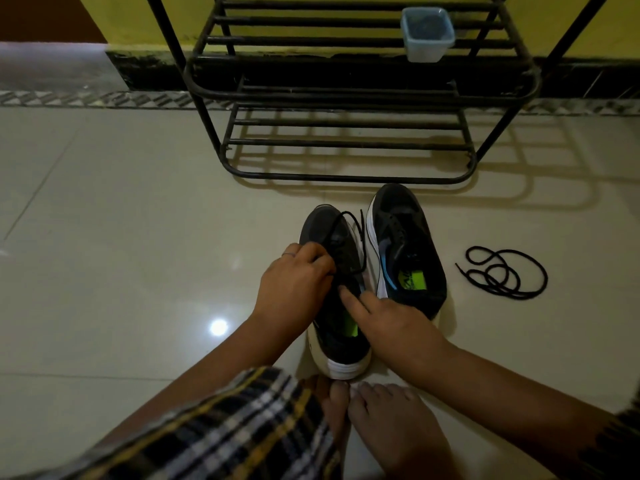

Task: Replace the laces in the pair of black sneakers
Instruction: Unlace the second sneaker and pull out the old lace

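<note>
While the lacing on one shoe is under way, the other is sitting bare:

Near sneaker (332,292): lying at centre frame, heel toward the viewer, toe pointing at the rack; a black lace (349,237) is running through its eyelets, with loose ends looping up over the toe area.

Left hand (294,289): curling its fingers at the lace over the left side of the tongue, seemingly pinching it; the exact pinch is partly hidden by the knuckles.

Right hand (384,317): lying on the shoe's right side with the forefinger stretched out and pressing at the tongue, steadying it; the other fingers are tucked out of sight, so whether they are holding anything cannot be told.

Far sneaker (405,247): resting just beside the first, slightly higher and to the right, showing no lace in its eyelets.

Loose lace (502,273): coiling on the floor (104,202) at right of centre, well apart from both shoes and untouched.

Progress: judging by this, one shoe is being worked on and is not finished; the second shoe is waiting entirely, and the coiled lace is probably meant for it or is a removed one.

Surroundings: a black metal shoe rack (346,98) is standing at upper centre with a small plastic tub (427,32) on it; bare feet (374,420) are showing at lower centre.
</note>
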### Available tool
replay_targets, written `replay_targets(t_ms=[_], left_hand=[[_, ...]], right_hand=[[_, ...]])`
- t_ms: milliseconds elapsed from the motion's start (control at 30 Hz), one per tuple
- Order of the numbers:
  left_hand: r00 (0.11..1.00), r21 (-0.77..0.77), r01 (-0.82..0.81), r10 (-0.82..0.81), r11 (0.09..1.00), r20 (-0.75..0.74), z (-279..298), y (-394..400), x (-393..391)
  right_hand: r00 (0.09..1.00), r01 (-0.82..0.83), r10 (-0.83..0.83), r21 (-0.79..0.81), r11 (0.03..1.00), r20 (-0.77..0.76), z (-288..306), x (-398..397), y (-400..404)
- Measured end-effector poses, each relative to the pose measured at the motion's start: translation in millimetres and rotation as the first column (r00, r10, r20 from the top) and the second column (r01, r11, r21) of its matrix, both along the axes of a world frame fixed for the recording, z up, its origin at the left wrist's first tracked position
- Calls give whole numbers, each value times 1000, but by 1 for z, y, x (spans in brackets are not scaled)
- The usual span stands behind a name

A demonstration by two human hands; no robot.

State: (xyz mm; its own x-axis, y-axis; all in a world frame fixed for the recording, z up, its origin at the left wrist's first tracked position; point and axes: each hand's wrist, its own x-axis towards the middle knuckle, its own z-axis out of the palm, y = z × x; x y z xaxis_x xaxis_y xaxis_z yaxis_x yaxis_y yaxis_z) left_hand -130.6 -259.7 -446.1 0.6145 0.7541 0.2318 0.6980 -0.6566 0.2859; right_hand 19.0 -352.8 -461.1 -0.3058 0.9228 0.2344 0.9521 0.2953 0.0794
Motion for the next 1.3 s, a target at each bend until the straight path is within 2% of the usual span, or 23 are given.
replay_targets(t_ms=[100,200,300,367,467,533,633,700,767,867,900,1000,1100,1200,1300], left_hand=[[998,-41,-12,14,999,54,-1,-2,-1],[973,-211,-82,124,974,192,-1,-4,0],[875,-360,-189,323,914,361,6,1,1],[827,-457,-244,429,856,364,11,5,0],[899,-532,-216,379,819,219,11,6,-2],[940,-514,-172,296,840,168,13,3,-4],[986,-354,-72,121,933,119,13,2,-3],[998,-246,-50,60,968,32,13,2,-1],[998,-139,-54,49,989,-39,14,2,-1],[996,-32,-91,90,995,-18,13,3,-4],[994,-53,-112,113,992,11,12,4,-4],[955,-237,-219,257,947,145,14,6,-4],[894,-259,-315,377,913,241,16,10,-8],[862,-239,-413,462,879,209,16,19,-18],[891,-248,-396,436,884,128,12,21,-23]], right_hand=[[999,-30,29,23,999,43,0,0,-5],[996,-38,35,39,999,80,0,1,-5],[990,-52,50,14,999,131,2,1,-3],[990,-60,64,-35,998,124,3,1,-3],[992,-34,40,-51,998,120,5,0,-5],[994,2,4,-49,999,107,4,-3,-8],[992,19,-19,1,1000,122,12,-8,-7],[987,-61,61,-4,998,152,16,-9,-3],[966,-189,200,-79,979,162,11,-8,-3],[946,-267,289,-152,952,145,1,-3,-2],[943,-271,296,-166,948,154,-2,-3,-1],[938,-269,303,-195,943,170,-2,-4,2],[943,-274,305,-209,939,132,-3,-6,3],[948,-268,301,-250,930,104,-3,-6,2],[953,-262,292,-261,929,82,-2,-6,2]])
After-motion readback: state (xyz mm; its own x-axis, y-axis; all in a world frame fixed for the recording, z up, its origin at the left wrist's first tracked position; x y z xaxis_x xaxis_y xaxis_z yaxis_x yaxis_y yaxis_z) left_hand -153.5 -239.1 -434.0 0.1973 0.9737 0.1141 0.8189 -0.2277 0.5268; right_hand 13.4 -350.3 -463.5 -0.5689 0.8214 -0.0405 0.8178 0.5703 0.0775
